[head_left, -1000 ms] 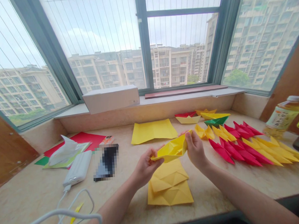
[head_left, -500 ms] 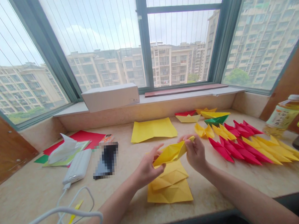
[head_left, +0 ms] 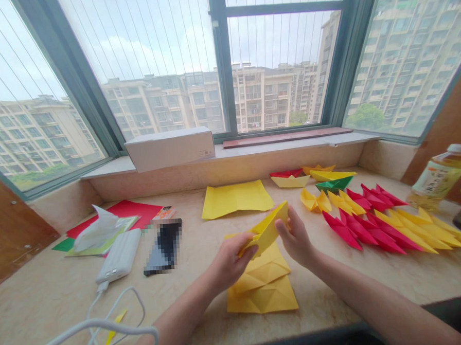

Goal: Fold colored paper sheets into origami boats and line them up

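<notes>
A partly folded yellow paper boat [head_left: 270, 231] is held above the counter between both hands. My left hand [head_left: 235, 257] pinches its left end, thumb on the near side. At the right end, my right hand [head_left: 295, 236] grips the paper with the thumb on the near face and fingers behind. Below them lie creased yellow sheets [head_left: 262, 294], overlapping one another. A yellow sheet with a middle crease [head_left: 237, 199] rests farther back on the counter.
Finished paper boats [head_left: 333, 183] and rows of red [head_left: 367, 229] and yellow folded pieces [head_left: 422, 229] lie to the right, near a drink bottle [head_left: 439, 179]. On the left are a white power bank [head_left: 119, 255], a blurred-out dark object [head_left: 164, 247], and a white cable [head_left: 118, 325].
The yellow paper has been turned so its right end tilts up and its flat side faces me. My right hand has shifted its grip; my left fingers have closed in more.
</notes>
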### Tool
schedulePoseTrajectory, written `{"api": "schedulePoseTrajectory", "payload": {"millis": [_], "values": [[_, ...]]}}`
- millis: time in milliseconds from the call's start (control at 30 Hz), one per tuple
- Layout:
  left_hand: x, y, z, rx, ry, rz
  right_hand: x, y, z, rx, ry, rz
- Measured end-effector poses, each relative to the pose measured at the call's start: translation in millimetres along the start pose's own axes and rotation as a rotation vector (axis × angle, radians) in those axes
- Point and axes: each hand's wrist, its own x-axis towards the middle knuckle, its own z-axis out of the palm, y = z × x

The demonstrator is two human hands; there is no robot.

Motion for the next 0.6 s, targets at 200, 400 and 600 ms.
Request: {"api": "schedulePoseTrajectory", "payload": {"millis": [200,400,600], "values": [[-0.2,-3.9,-0.1,-0.297,0.048,-0.196,1.9,1.1,5.3,-0.046,-0.065,0.182],[2.1,-6.9,4.3,-0.307,-0.087,-0.254,-1.2,-1.1,4.3,-0.012,-0.144,0.188],[1.1,-7.1,3.1,-0.363,-0.163,-0.339,-2.6,-2.3,2.1,0.077,-0.173,0.246]]}}
